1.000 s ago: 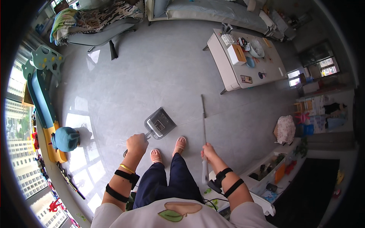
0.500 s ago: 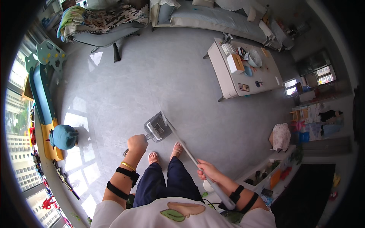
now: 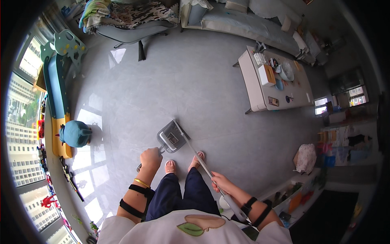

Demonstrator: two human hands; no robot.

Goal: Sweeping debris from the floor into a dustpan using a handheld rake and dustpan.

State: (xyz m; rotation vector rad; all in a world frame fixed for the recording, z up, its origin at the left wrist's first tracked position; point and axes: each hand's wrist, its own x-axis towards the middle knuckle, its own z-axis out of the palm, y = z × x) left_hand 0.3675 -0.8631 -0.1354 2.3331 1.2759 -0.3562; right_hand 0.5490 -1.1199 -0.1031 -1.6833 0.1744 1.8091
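My left hand (image 3: 150,158) is closed around the handle of a grey dustpan (image 3: 174,142), which is low at the floor in front of my feet. White comb-like teeth show inside the pan. My right hand (image 3: 222,181) grips the long grey pole of a broom (image 3: 202,162). The pole slants from my right forearm down to the pan's right side, where its narrow lower end lies at the rim. Any bristles there are too small to make out.
Grey glossy floor tiles (image 3: 134,93) surround me. A low table (image 3: 260,91) with assorted items stands front right. At left are a children's slide (image 3: 57,89) and a blue rounded seat (image 3: 75,133). A sofa (image 3: 231,22) and a draped lounge chair (image 3: 134,32) line the far side.
The room has shifted rightward in the picture, as my view turned left. The dustpan and broom stay together in front of my feet, both still held.
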